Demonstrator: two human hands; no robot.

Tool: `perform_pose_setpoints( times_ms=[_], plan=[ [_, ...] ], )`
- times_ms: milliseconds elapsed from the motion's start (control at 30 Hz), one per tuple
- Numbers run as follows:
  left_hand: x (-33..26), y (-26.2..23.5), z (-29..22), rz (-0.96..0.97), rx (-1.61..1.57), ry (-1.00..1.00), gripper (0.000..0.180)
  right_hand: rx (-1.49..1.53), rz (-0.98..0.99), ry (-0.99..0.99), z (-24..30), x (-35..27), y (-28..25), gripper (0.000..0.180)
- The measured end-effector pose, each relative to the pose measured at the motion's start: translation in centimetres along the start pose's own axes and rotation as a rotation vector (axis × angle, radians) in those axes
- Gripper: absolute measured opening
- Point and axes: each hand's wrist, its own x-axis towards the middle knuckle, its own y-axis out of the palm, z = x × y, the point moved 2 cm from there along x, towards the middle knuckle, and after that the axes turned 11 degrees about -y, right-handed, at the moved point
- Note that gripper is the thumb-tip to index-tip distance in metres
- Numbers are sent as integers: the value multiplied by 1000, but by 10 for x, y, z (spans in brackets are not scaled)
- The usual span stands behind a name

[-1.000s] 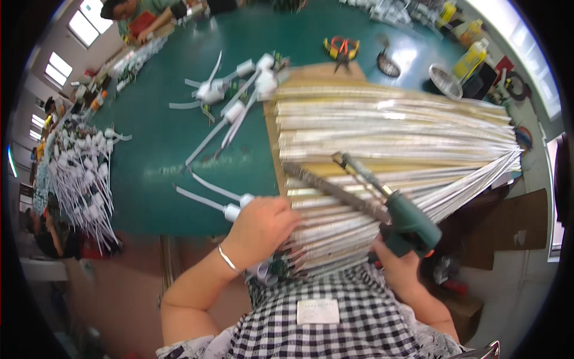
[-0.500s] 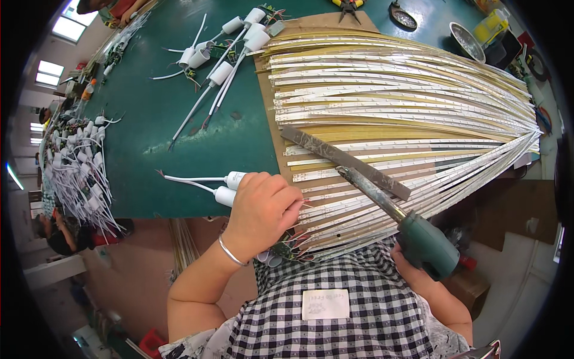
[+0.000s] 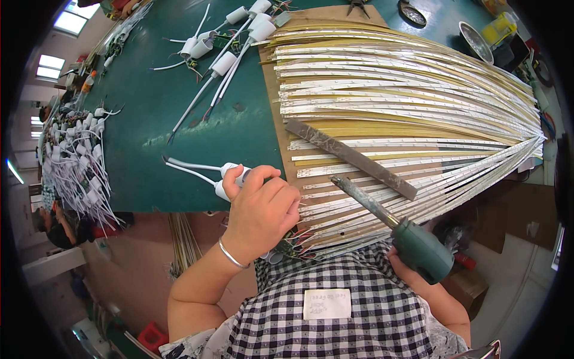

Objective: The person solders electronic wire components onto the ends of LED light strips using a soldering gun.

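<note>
My left hand (image 3: pixel 263 206), with a silver bangle on its wrist, is closed over the ends of the white strips. Its thumb and forefinger are pressed together; what they pinch is hidden. Its outer fingers are bent over two white cylindrical housings (image 3: pixel 222 190), whose white cables (image 3: pixel 192 171) stretch left over the table. My right hand (image 3: pixel 396 258), mostly hidden, grips a soldering iron (image 3: pixel 423 248) by its green handle. The iron's metal tip points up and left, over the LED strips (image 3: pixel 359 203). Beside it, a flat metal bar (image 3: pixel 353 160) lies across the strips.
More white housings (image 3: pixel 222 63) with cables lie on the green table (image 3: pixel 143 173). A large heap of them (image 3: pixel 78 152) is at the far left. Pliers (image 3: pixel 359 7), a small round dish (image 3: pixel 412 13) and a metal bowl (image 3: pixel 476 43) stand farther back. Another person's hand (image 3: pixel 128 7) shows top left.
The outer fingers of my left hand have lifted and spread a little over the housings. The soldering iron has moved slightly left. The whole view has shifted a little.
</note>
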Motion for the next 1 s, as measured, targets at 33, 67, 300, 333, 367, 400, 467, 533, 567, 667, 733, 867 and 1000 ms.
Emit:
perform_pose_setpoints(
  times_ms=[33,67,300,333,367,400,467,533,567,667,733,867,1000],
  plan=[
    [-1,1,1,0,-2,-1,10,-1,1,1,3,1,-1,20],
    [-2,1,2,-2,-6,0,11,-29,42,-15,7,4,-1,19],
    [3,1,4,23,-29,12,11,-19,63,-184,0,5,1,14],
    [3,2,3,23,-31,16,11,-21,60,-183,-1,6,2,14],
    [4,2,2,-1,-23,6,11,38,41,-179,-1,8,3,15],
    [4,2,1,-25,-15,-3,12,97,22,-174,-1,10,4,15],
    [6,4,2,-50,-11,-4,12,180,13,-133,6,14,4,16],
    [6,7,4,-72,-4,-8,12,266,7,-90,6,16,4,18],
    [6,8,4,-76,-20,-8,14,283,1,-50,6,15,4,18],
    [6,9,5,-78,-34,-5,15,297,-15,-18,2,13,6,19],
    [7,10,6,-78,-36,-3,15,288,-27,-23,0,14,8,19],
    [8,11,6,-73,-32,8,14,270,-12,-70,-1,13,10,19],
    [8,11,8,-40,-49,8,14,185,-4,-39,-9,6,11,18]
  ],
)
